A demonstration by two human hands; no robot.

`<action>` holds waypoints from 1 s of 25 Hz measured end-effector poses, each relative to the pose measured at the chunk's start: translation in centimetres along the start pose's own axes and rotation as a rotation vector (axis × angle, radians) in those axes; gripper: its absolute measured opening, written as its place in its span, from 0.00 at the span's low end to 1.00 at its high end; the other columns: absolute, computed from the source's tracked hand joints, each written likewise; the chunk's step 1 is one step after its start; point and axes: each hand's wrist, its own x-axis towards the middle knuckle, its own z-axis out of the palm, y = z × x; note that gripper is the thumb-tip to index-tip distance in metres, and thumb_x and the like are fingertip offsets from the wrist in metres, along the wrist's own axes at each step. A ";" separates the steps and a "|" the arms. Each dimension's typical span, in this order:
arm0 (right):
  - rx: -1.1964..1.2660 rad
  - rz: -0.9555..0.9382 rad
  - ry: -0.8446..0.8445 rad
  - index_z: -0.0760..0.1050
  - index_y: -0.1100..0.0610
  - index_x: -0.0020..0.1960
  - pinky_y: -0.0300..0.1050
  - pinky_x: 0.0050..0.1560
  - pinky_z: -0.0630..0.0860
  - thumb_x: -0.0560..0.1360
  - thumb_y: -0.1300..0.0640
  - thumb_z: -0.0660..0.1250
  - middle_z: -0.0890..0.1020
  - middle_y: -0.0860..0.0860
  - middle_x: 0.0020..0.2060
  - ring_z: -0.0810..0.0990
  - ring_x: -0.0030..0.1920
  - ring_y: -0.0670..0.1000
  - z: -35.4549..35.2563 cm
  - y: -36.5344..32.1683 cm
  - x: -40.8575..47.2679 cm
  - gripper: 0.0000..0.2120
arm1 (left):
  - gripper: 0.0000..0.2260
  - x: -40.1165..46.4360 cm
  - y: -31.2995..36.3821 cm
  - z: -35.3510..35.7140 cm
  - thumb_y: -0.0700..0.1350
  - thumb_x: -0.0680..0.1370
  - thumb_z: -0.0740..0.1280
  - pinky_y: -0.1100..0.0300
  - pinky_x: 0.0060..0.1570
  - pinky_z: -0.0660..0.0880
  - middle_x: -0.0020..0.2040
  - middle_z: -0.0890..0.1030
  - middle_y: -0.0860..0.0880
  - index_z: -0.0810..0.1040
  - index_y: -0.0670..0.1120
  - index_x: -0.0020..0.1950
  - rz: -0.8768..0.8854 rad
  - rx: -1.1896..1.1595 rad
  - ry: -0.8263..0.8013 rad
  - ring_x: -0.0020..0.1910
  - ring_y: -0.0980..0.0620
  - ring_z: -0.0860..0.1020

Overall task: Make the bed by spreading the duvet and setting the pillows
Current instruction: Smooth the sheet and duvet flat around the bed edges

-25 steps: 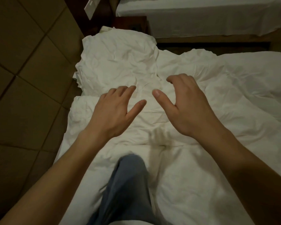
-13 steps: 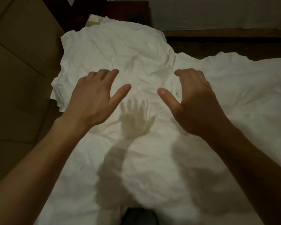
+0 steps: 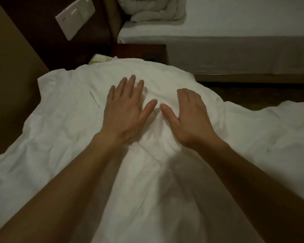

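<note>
- Two bare hands press flat on one white duvet (image 3: 63, 130) that is heaped at the head of the near bed.
- The left hand (image 3: 124, 111) lies with fingers straight and spread, gripping nothing.
- The right hand (image 3: 191, 118) rests just beside it, fingers bent over a fold; thumbs nearly meet.
- One second bed (image 3: 235, 37) stands beyond, bearing one bundled quilt (image 3: 153, 9).
- One switch plate (image 3: 75, 18) hangs on the dark headboard wall.
</note>
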 end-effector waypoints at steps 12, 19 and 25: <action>-0.003 -0.099 0.247 0.72 0.60 0.54 0.50 0.52 0.64 0.76 0.27 0.39 0.74 0.53 0.46 0.72 0.47 0.56 8.5 3.2 -4.2 0.40 | 0.24 -3.2 -2.1 9.0 0.63 0.80 0.46 0.49 0.49 0.63 0.41 0.78 0.45 0.71 0.46 0.45 0.118 -0.188 0.197 0.42 0.43 0.75; -0.008 -0.111 0.041 0.72 0.57 0.52 0.48 0.50 0.62 0.73 0.23 0.35 0.74 0.50 0.44 0.71 0.44 0.52 2.7 2.9 -16.7 0.43 | 0.30 -15.2 1.1 3.7 0.69 0.78 0.37 0.53 0.41 0.62 0.29 0.76 0.46 0.67 0.50 0.36 0.150 -0.165 0.047 0.29 0.44 0.74; -0.066 -0.178 0.036 0.74 0.60 0.55 0.53 0.53 0.68 0.76 0.25 0.40 0.78 0.55 0.49 0.73 0.47 0.56 -2.8 4.4 -29.7 0.42 | 0.28 -29.2 7.0 -1.1 0.68 0.79 0.39 0.55 0.40 0.57 0.28 0.66 0.54 0.65 0.51 0.35 0.179 -0.151 -0.006 0.27 0.51 0.62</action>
